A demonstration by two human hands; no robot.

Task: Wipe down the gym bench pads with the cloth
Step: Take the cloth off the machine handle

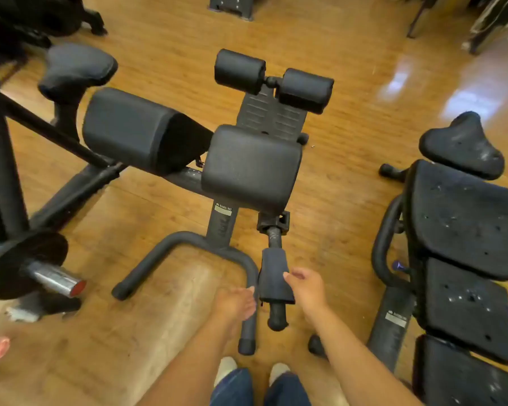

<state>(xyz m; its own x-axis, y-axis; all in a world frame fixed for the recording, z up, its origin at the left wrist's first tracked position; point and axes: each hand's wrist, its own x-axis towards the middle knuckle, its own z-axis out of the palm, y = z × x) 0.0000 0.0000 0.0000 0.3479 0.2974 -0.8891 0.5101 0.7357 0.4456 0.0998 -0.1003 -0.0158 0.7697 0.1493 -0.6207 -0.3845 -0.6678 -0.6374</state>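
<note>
Cloth (273, 276) draped over handle bar, pinched by both hands, left (235, 303), right (305, 288), post label "WARNING" (224, 207).

Dark cloth (274, 276) draped over handle bar; 2 black pads (251, 168) upright.

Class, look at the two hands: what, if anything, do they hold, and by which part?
Both hands hold the dark cloth draped over the handle bar: the right hand at its right edge, the left hand at its left edge.
</note>
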